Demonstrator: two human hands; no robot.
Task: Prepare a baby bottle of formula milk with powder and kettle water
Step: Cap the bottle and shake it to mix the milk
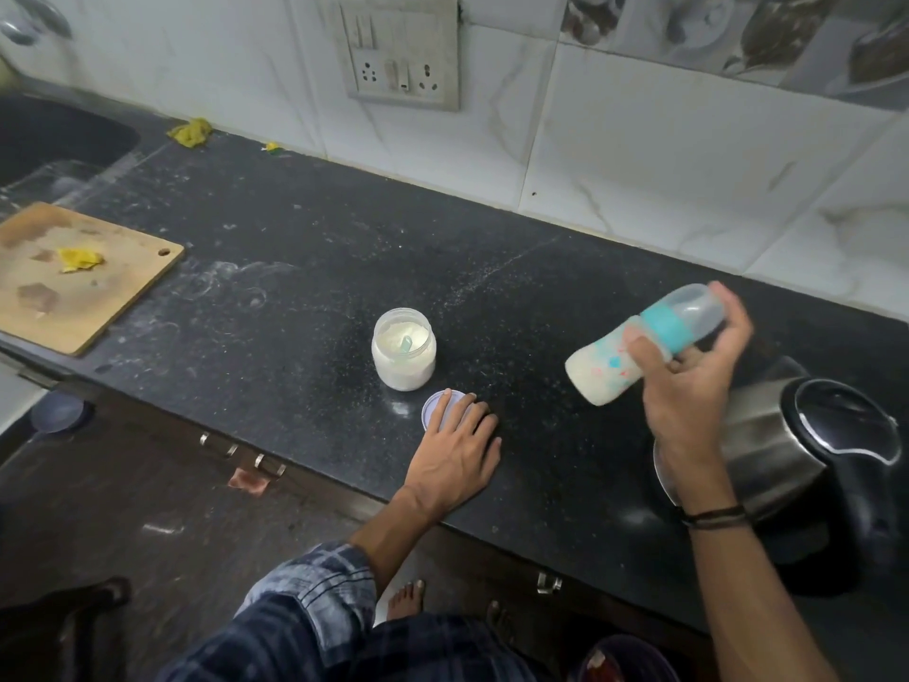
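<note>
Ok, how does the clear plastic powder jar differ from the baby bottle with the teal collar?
The clear plastic powder jar stands upright on the black counter; the baby bottle with the teal collar is held tilted by the right hand. The jar is uncapped, the bottle capped. Both hold something white.

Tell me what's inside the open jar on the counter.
The jar holds white powder with a teal scoop handle sticking up. The scoop's bowl is buried in powder and cannot be seen.
</note>
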